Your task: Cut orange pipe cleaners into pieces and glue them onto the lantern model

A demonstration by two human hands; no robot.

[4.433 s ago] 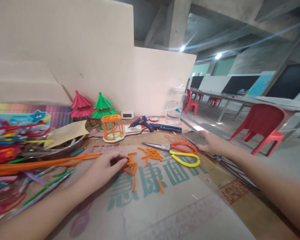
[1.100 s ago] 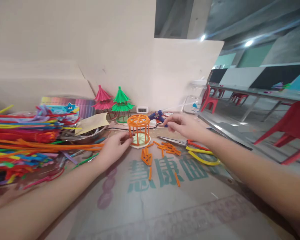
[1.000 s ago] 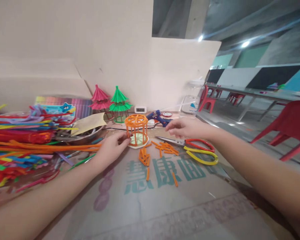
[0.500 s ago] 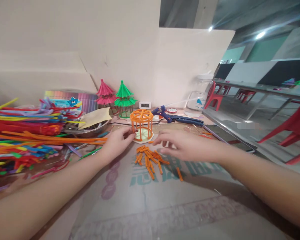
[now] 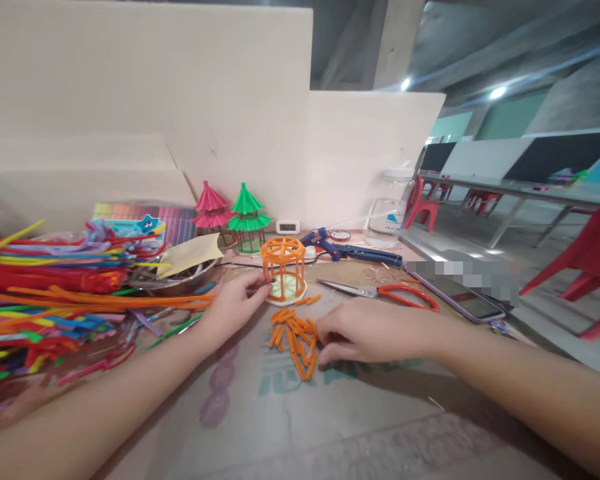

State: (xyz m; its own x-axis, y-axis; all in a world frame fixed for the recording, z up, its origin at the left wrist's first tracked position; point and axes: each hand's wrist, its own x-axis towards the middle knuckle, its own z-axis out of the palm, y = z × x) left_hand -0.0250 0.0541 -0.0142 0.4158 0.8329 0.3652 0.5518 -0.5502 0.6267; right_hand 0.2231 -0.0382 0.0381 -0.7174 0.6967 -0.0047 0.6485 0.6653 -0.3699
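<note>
An orange pipe-cleaner frame, cage-like with upright posts and a spoked top ring, stands on a pale octagonal base. At its left side, my left hand has thumb and fingers closed on the edge near a post. In front of the frame lies a pile of short orange pipe-cleaner pieces. My right hand rests low at the pile's right edge, fingers curled and thumb apart from them, with no piece visible in its grasp. Red-handled scissors lie just behind that hand, blades pointing left.
Bundles of coloured pipe cleaners fill the left side, beside a metal bowl. Behind the frame stand red and green tiered models, a small clock and a blue glue gun. A phone lies right.
My right hand has come down and nearer to me, beside the pile. The stray orange piece on the right now lies against the pile. The scissors have come into sight. My left hand stays at the frame.
</note>
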